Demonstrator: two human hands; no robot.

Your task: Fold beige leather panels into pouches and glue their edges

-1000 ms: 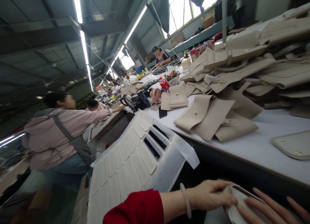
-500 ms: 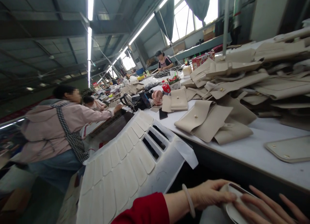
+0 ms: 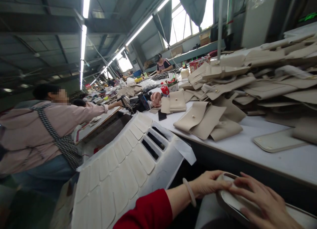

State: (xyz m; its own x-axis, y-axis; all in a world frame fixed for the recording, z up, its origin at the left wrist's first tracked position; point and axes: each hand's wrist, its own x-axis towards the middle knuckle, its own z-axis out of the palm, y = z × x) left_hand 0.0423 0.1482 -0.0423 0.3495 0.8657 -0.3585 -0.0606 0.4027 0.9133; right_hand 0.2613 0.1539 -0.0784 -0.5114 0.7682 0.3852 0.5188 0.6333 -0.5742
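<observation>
At the bottom right my left hand [image 3: 210, 185], in a red sleeve with a pale bangle, grips the rounded end of a cream leather piece [image 3: 229, 199] with a dark edge. My right hand [image 3: 260, 199] lies over the same piece, fingers bent and pressing down on its top. The piece sits low in front of the white worktable [image 3: 260, 149]. Part of it is hidden under my right hand.
Beige leather flaps and pouches [image 3: 203, 120] are heaped across the table, with a flat panel [image 3: 277, 141] near its edge. A white board of cream cut-outs [image 3: 123, 169] leans at the left. A person in a pink top [image 3: 37, 133] reaches to another bench.
The view has swung left and down a little. My right hand has curled from flat, stretched fingers to bent ones over the piece. The person at the left has shifted leftward.
</observation>
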